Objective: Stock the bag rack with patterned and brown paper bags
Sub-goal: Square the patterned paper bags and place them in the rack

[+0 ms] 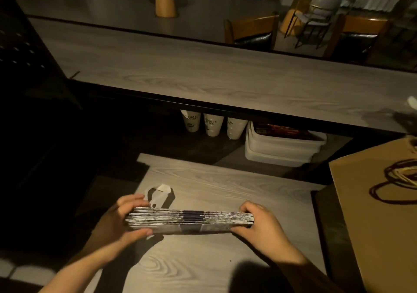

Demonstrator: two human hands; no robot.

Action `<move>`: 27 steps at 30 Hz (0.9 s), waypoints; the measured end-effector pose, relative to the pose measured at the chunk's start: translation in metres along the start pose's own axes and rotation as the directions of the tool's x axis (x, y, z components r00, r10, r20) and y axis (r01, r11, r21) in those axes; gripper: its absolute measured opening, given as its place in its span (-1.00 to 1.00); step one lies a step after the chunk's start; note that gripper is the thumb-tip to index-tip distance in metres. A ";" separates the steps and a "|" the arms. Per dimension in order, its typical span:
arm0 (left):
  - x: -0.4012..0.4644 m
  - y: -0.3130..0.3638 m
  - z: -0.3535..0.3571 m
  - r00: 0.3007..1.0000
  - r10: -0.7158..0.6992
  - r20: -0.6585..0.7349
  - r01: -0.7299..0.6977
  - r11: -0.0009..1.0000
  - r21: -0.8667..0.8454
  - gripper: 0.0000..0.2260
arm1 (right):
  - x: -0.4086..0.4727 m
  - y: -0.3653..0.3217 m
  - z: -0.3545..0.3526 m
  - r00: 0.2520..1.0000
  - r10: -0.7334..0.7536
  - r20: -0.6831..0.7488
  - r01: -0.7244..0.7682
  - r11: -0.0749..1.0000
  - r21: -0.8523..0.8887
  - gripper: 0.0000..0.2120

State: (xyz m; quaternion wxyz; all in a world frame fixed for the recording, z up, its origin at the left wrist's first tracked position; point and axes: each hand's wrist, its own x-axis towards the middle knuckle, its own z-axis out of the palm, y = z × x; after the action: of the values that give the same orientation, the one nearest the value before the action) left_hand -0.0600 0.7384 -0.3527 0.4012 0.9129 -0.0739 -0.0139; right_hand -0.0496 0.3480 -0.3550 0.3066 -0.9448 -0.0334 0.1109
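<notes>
While you hold the stack of patterned bags [189, 221] on edge just above the low table [216, 191], your left hand [119, 221] clamps one end, thumb on the near face and fingers curled over the far side, and your right hand [257, 222] grips the other end the same way. You look to be squaring the bundle before it goes to the rack, so the task seems early. Next you need to keep both ends pinched so no bag slides out, then carry the bundle to the rack. White paper handles [159, 196] poke out behind the left end. To your right lie brown bags [370, 202] with twine handles, cut off by the frame edge. Farther off, under the counter [203, 76], stand three paper cups [212, 125] and stacked white tubs [282, 150]. Everything at the left is too dark to read, and I cannot tell whether the rack is there.
</notes>
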 end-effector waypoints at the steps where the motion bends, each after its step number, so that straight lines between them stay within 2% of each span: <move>1: 0.000 0.000 0.001 1.000 -0.010 -0.004 0.010 1.000 -0.004 -0.55 | 0.001 -0.002 0.000 1.000 0.009 0.009 -0.009 1.000 0.010 -0.70; 4: 0.004 -0.001 0.004 1.000 0.008 -0.030 -0.008 1.000 0.012 -0.56 | 0.001 -0.006 -0.004 0.999 0.024 0.020 -0.025 0.999 0.022 -0.72; 6: 0.004 -0.003 0.005 1.000 0.018 0.005 -0.018 1.000 0.022 -0.58 | -0.001 -0.005 -0.002 1.000 0.005 0.015 -0.005 1.000 0.017 -0.73; 11: 0.010 -0.015 0.009 1.000 0.007 -0.001 -0.007 1.000 -0.001 -0.50 | -0.005 -0.011 -0.004 0.999 0.009 0.042 -0.010 1.000 0.018 -0.73; 16: 0.014 -0.015 0.012 0.997 0.072 -0.028 -0.073 0.996 -0.050 -0.64 | -0.008 -0.015 -0.010 0.998 0.027 0.060 -0.032 0.997 0.071 -0.74; 20: 0.003 -0.023 0.018 0.996 0.083 -0.041 -0.084 0.996 -0.018 -0.49 | -0.013 -0.017 -0.012 1.000 0.014 0.023 -0.016 0.995 0.095 -0.71; 23: -0.006 -0.022 0.017 0.988 0.131 -0.079 -0.137 0.988 -0.076 -0.31 | -0.017 -0.020 -0.012 1.000 0.009 0.025 -0.011 0.997 0.075 -0.74; 24: -0.005 -0.020 0.016 0.989 0.128 -0.074 -0.135 0.986 -0.097 -0.32 | -0.017 -0.020 -0.011 0.999 0.010 0.039 -0.013 0.997 0.080 -0.74; 27: 0.005 -0.013 0.019 0.988 0.142 -0.066 -0.148 0.983 -0.109 -0.55 | -0.012 -0.024 -0.018 0.993 0.060 0.101 -0.061 0.998 0.006 -0.72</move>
State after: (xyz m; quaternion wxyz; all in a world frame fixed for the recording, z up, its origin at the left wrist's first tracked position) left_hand -0.0553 0.7322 -0.3752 0.4544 0.8808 -0.1276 0.0377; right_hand -0.0575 0.3551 -0.3246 0.3055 -0.9371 -0.0197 0.1679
